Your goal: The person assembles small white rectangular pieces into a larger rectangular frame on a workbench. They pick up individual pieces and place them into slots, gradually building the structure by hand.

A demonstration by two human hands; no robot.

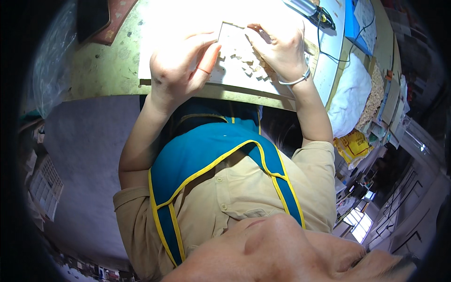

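Note:
Small pale beige block-like pieces (251, 66) lie scattered on a white surface (225, 77) under very bright light. My left hand (178, 66) is at the left of them, with thumb and forefinger brought close together beside a thin dark edge (221, 31). What the fingertips hold, if anything, is lost in the glare. Across the pieces, my right hand (282, 47) has its thumb and forefinger bent together near the far end of that same edge. Anything between them is too washed out to name. A pale band (296, 81) circles my right wrist.
At the far right lies a silver and black corded tool (312, 11), beside a blue folder-like object (357, 26). White cloth (350, 96) and a yellow packet (352, 146) are at the right. Clear plastic (54, 61) and a dark flat object (91, 19) are on the left.

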